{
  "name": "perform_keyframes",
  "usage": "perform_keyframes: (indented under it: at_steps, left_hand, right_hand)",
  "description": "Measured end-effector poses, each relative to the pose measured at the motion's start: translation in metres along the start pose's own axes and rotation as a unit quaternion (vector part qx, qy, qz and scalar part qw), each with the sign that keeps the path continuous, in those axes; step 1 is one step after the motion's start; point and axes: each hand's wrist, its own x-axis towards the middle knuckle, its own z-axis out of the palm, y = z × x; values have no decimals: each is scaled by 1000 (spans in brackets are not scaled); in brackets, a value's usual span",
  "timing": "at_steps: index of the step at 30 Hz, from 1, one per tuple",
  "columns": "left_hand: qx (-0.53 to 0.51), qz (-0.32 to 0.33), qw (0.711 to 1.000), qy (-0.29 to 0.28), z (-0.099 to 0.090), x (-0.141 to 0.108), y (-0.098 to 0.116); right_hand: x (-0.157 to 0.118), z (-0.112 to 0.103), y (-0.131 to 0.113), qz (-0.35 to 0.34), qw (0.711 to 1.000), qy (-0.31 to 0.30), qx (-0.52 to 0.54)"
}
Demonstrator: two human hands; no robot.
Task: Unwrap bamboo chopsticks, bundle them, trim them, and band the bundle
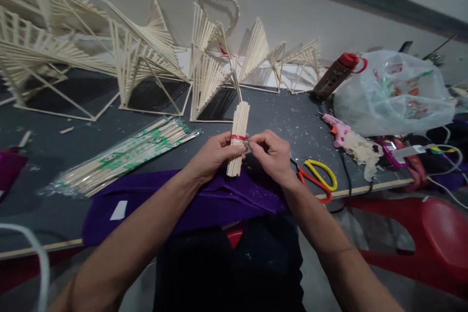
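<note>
A bundle of short wooden sticks (240,116) stands slightly tilted at the middle, bound round with a red band (238,137). My left hand (212,157) is closed around its lower part, thumb across the front. Just to the right, my right hand (273,155) is pinched, fingertips beside the red band; what they grip, if anything, is too small to name. Under both hands lies purple cloth (226,207) along the table's front edge. Scissors (317,183) with yellow and orange handles rest right of my right hand.
Twisted stick frames (157,61) line the back of the dark table. Packaged wooden sticks (127,156) lie at left. To the right are a pink glue gun (340,130), a brown bottle (334,78) with a red lid, a plastic bag (395,92) and a red chair (395,263).
</note>
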Motion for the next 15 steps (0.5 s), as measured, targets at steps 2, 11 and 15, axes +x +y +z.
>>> perform_keyframes:
  at_steps: [2, 11, 15]
  left_hand:
    - [1, 17, 1000, 0, 0, 1, -1]
    - [86, 103, 990, 33, 0, 5, -12]
    - [162, 133, 977, 28, -5, 5, -14]
  right_hand:
    - [0, 1, -1, 61, 998, 5, 32]
    - [0, 4, 4, 170, 980, -40, 101]
    - [0, 3, 8, 123, 986, -80, 81]
